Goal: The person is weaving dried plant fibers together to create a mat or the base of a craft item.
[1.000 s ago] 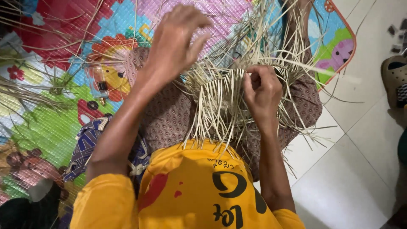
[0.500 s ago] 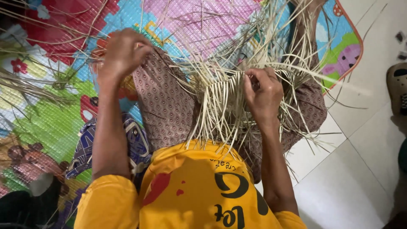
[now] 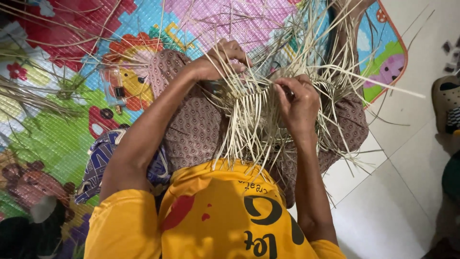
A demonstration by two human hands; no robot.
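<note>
On the person's lap, over brown patterned trousers (image 3: 196,129), sits a half-woven piece of pale straw strips (image 3: 254,120): a tight plaited band near the hands, with long loose ends fanning out toward the yellow shirt (image 3: 215,216) and up over the colourful play mat (image 3: 72,120). Left hand (image 3: 223,60) curls its fingers closed around several strips at the top. Right hand (image 3: 299,103) pinches strips at the woven edge, fingers bent shut.

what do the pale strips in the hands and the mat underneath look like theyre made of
Strips: probably dried plant fibre such as palm leaf or split reed; pale straw colour, matte, thin, flat and stiff, with loose ends fanning out. Mat: probably foam or plastic; bright printed cartoon pictures, a fine quilted grid texture and a bound orange edge.
</note>
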